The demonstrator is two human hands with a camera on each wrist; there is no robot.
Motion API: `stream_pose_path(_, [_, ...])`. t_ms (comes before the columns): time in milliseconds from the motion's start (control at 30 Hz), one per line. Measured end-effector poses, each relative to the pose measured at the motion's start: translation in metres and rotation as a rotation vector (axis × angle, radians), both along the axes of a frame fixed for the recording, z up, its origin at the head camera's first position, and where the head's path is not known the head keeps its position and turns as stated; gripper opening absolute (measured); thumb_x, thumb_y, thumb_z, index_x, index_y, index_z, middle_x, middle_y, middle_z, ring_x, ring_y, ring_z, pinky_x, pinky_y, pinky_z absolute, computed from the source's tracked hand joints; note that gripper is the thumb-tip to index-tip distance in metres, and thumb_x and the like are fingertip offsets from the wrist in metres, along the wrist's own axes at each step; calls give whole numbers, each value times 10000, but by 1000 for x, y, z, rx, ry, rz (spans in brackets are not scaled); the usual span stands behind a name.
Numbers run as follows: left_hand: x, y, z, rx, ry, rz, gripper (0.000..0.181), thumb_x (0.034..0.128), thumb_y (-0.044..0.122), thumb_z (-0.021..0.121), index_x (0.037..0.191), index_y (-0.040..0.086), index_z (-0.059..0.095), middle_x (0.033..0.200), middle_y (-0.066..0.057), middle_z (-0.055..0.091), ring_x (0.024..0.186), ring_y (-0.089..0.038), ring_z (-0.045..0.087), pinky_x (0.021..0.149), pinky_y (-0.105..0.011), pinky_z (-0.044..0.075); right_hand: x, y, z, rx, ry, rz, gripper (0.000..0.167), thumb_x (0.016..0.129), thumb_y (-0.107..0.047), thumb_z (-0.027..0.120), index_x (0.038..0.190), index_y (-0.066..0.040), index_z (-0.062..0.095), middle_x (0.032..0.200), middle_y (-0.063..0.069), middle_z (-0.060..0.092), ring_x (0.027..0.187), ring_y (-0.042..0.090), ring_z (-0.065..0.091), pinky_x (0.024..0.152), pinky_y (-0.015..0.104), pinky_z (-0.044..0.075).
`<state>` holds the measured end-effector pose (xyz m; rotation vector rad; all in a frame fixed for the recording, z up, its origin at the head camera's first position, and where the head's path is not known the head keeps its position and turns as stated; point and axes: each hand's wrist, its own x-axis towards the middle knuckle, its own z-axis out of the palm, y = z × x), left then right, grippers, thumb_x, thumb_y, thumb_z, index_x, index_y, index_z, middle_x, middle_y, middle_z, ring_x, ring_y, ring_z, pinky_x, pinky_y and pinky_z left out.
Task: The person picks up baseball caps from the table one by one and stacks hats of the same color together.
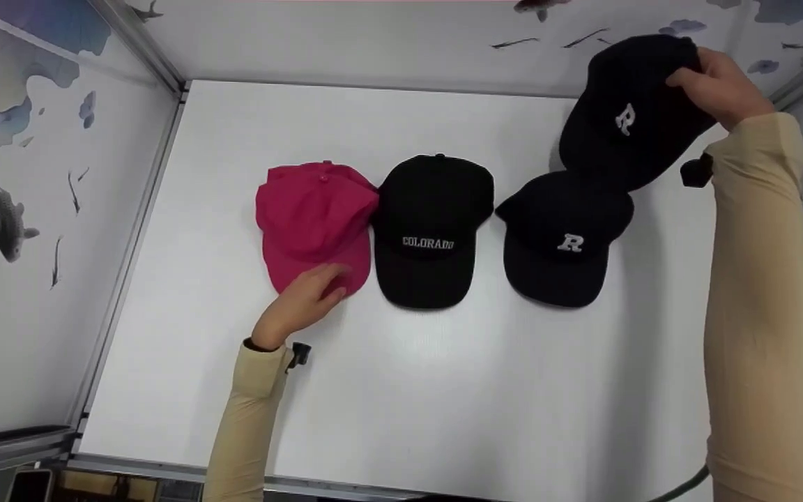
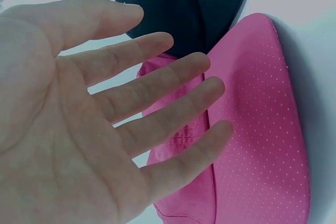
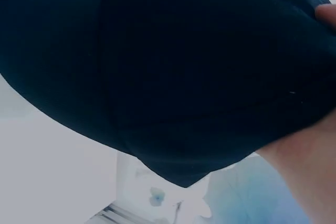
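At the upper right of the head view, my right hand [image 1: 725,87] pinches a dark cap [image 1: 642,97] with a white R by its crown, the brim tilting down. That same cap [image 3: 199,66] fills most of the right wrist view. Below it, a second dark R cap [image 1: 562,216] lies on the table, partly overlapped in view. My left hand [image 1: 304,300] hovers at the brim of a pink cap [image 1: 318,216]; its fingers [image 2: 157,87] are spread and hold nothing. Between the pink cap and the lying R cap is a black COLORADO cap [image 1: 433,209].
The caps lie in a row on a white table [image 1: 401,404]. White panels [image 1: 373,42] printed with fish and lotus leaves rise at the back and sides. A dark phone-like object [image 1: 31,484] sits below the table's front left edge.
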<state>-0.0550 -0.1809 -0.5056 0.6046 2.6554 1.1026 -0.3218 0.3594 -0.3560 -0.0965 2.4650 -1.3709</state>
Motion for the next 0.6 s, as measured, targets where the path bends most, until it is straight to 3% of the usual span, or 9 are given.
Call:
stream_pose_path(133, [1, -1, 1, 4, -1, 8, 297, 930, 10, 601, 1209, -79, 554, 1135, -198, 614, 1066, -325, 575, 948, -447, 457, 2, 2, 17, -46, 29, -32, 138, 977, -120, 464, 1093, -164, 524, 984, -40, 548, 809, 67, 555, 683, 114, 465])
stream_pose_path(300, [2, -2, 2, 0, -15, 17, 300, 934, 17, 597, 1217, -76, 555, 1141, -189, 613, 1067, -323, 573, 947, -448, 458, 7, 2, 38, -17, 45, -58, 150, 986, -117, 459, 1107, -191, 507, 989, -23, 545, 785, 78, 580, 642, 126, 491])
stream_pose_path(600, [2, 0, 2, 8, -24, 4, 313, 938, 24, 592, 1228, -87, 547, 1159, -210, 605, 1085, -338, 564, 959, -463, 446, 33, -9, 56, 62, 67, 104, 112, 980, -122, 491, 1078, -169, 515, 900, -50, 598, 712, 67, 619, 614, 147, 497])
